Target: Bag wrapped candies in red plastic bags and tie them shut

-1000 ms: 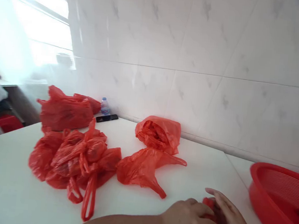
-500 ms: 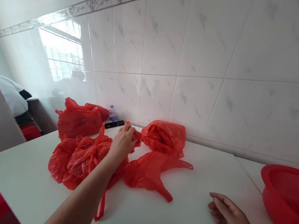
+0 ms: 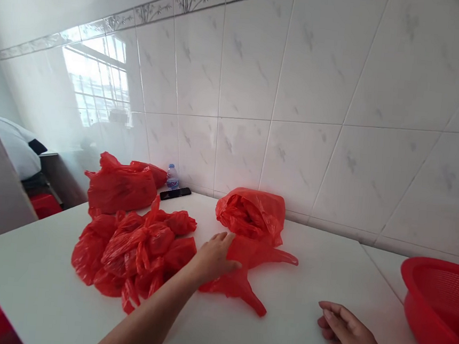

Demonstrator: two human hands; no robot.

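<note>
My left hand (image 3: 216, 259) reaches over a flat red plastic bag (image 3: 243, 288) with two handles, fingers apart and stretched toward the wall. It covers part of the bag, and I cannot tell how firmly it touches. To its left sits a pile of knotted, filled red bags (image 3: 138, 252). My right hand (image 3: 342, 329) is low over the white table, loosely curled, with nothing visible in it.
Against the tiled wall lies a bunched red bag (image 3: 254, 211). Farther left are a large filled red bag (image 3: 121, 186), a water bottle (image 3: 172, 177) and a black phone (image 3: 175, 193). At the right edge stands a red plastic basket (image 3: 421, 317). A person in white (image 3: 12, 145) is at far left.
My left hand has let go of the red plastic on the pile, moved right and nearer to me, and spread over the flat bag. My right hand has barely moved.
</note>
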